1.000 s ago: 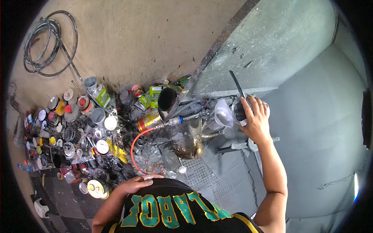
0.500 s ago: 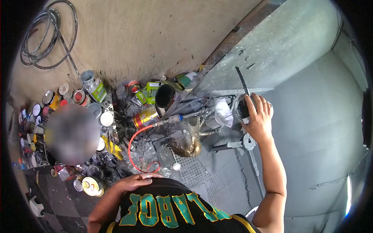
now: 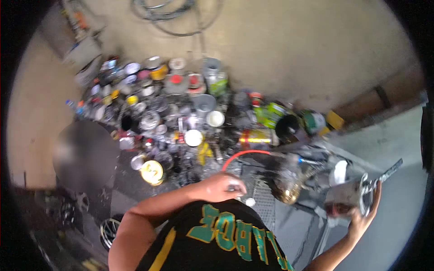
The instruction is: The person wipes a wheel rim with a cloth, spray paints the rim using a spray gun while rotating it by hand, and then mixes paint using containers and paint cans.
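My right hand (image 3: 367,211) is wrapped round the side of a paint can (image 3: 337,198), which is tilted and has a reddish-brown smear on its wall. A dark, paint-coated stirring stick (image 3: 391,170) juts from the can's mouth past my fingers. The can's contents are turned out of sight. In front of my shirt, my left hand (image 3: 224,186) has its fingers curled in, with a dark patch between them that blur hides. A white cup (image 3: 338,173) stands just beyond the can.
Paint tins, jars and lids crowd the floor, among them a yellow-lidded tin (image 3: 152,172) and a grey tub (image 3: 204,103). A red hose (image 3: 242,154) runs toward a blue-collared fitting (image 3: 305,160) near a gold-stained lump (image 3: 289,192). A coiled hose (image 3: 167,16) hangs on the wall.
The view has swung left. My right hand has lowered and tilted the can, still with the stick in it. My left hand has lifted from flat on my shirt and curled.
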Demonstrator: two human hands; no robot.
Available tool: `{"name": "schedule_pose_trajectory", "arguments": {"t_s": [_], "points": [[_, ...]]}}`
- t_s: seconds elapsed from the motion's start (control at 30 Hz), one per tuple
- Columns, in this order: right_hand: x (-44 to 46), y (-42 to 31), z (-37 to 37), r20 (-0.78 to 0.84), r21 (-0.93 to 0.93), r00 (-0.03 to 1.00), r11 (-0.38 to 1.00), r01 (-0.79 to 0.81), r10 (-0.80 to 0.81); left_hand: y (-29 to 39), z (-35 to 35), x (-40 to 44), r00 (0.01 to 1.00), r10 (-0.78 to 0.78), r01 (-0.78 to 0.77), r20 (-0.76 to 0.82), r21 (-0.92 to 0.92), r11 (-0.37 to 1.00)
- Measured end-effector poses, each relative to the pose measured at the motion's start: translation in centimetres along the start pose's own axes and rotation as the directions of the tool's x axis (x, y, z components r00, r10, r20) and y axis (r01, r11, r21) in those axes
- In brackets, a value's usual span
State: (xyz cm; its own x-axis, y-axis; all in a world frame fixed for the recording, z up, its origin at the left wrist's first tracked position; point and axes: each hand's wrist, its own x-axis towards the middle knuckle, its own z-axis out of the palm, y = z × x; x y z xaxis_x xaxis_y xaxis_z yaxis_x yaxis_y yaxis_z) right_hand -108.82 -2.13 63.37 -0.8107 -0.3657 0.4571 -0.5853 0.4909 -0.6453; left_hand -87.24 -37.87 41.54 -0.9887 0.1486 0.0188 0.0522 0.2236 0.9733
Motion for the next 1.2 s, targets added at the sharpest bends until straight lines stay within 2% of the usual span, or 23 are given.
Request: {"name": "schedule_pose_trajectory", "arguments": {"t_s": [0.07,0.13,0.2,0.27,0.3,0.33,0.4,0.47,0.6,0.67,0.7,0.73,0.8,0.87,0.93,1.03,1.07,1.1,1.13,1.2], "points": [[-1.9,-1.4,4.9,0.066,0.047,0.992,0.994,0.102,-0.105,2.2,-1.4,0.1,0.953,0.212,-0.189,-0.217,0.123,0.974],[-3.4,-2.5,10.4,0.294,0.078,0.952,0.995,0.068,-0.088,4.6,-2.9,0.3,0.881,0.325,-0.245,-0.343,0.258,0.935],[-4.2,-3.1,17.8,0.388,0.203,0.907,0.975,0.087,-0.162,7.3,-4.5,-0.1,0.875,0.338,-0.166,-0.347,0.441,0.882],[-4.3,-5.2,24.0,0.472,0.196,0.830,0.954,0.229,-0.296,7.0,-5.6,-0.6,0.922,0.223,-0.011,-0.318,0.552,0.834],[-4.5,-5.7,26.8,0.500,0.269,0.800,0.938,0.220,-0.331,6.3,-6.3,-1.1,0.924,0.214,0.015,-0.316,0.592,0.806],[-4.9,-6.2,29.3,0.526,0.340,0.767,0.918,0.207,-0.368,5.6,-6.8,-1.8,0.918,0.213,0.032,-0.334,0.597,0.802],[-5.4,-8.0,32.7,0.524,0.422,0.711,0.868,0.260,-0.468,4.6,-8.1,-3.4,0.920,0.103,0.127,-0.377,0.538,0.833],[-5.7,-8.7,35.2,0.524,0.488,0.677,0.833,0.260,-0.517,4.0,-9.8,-5.6,0.915,0.088,0.139,-0.394,0.512,0.847],[-6.5,-8.7,39.2,0.620,0.531,0.537,0.810,0.250,-0.572,2.1,-11.3,-8.8,0.857,0.139,0.135,-0.496,0.478,0.868],[-5.9,-10.3,40.6,0.600,0.582,0.528,0.780,0.228,-0.602,1.2,-12.5,-10.1,0.839,0.119,0.158,-0.531,0.446,0.881],[-5.6,-11.0,41.1,0.576,0.626,0.526,0.751,0.210,-0.626,0.8,-13.4,-10.4,0.794,0.153,0.143,-0.588,0.426,0.894],[-5.5,-11.0,41.7,0.562,0.647,0.529,0.736,0.198,-0.636,-0.1,-14.4,-11.0,0.764,0.097,0.218,-0.638,0.395,0.892],[-5.2,-10.6,41.6,0.669,0.546,0.529,0.828,0.127,-0.522,-1.9,-17.8,-12.1,0.686,0.071,0.327,-0.724,0.395,0.859],[-4.9,-9.9,41.2,0.702,0.489,0.531,0.863,0.126,-0.475,-4.3,-22.6,-13.0,0.602,0.130,0.430,-0.788,0.457,0.779],[-6.2,-7.0,40.4,0.851,0.370,0.462,0.909,-0.193,-0.248,-5.8,-27.5,-12.8,0.482,0.054,0.550,-0.874,0.350,0.759],[-10.5,-1.9,38.7,0.856,0.281,0.484,0.949,-0.141,-0.181,-13.6,-34.7,-11.8,0.321,0.037,0.668,-0.947,0.253,0.700],[-11.9,-0.9,38.1,0.888,0.195,0.460,0.907,-0.372,-0.002,-16.0,-36.7,-11.2,0.258,0.013,0.698,-0.966,0.196,0.689],[-12.9,-0.2,37.6,0.903,0.105,0.395,0.807,-0.582,0.168,-18.7,-38.5,-10.8,0.200,-0.006,0.730,-0.980,0.145,0.668],[-13.6,-0.1,37.0,0.898,0.098,0.401,0.806,-0.584,0.181,-21.1,-39.9,-10.4,0.140,-0.026,0.757,-0.990,0.090,0.647],[-14.1,-1.1,35.5,0.823,0.139,0.440,0.624,-0.769,0.359,-24.5,-41.9,-9.8,0.038,-0.087,0.803,-0.995,-0.022,0.596]]}}
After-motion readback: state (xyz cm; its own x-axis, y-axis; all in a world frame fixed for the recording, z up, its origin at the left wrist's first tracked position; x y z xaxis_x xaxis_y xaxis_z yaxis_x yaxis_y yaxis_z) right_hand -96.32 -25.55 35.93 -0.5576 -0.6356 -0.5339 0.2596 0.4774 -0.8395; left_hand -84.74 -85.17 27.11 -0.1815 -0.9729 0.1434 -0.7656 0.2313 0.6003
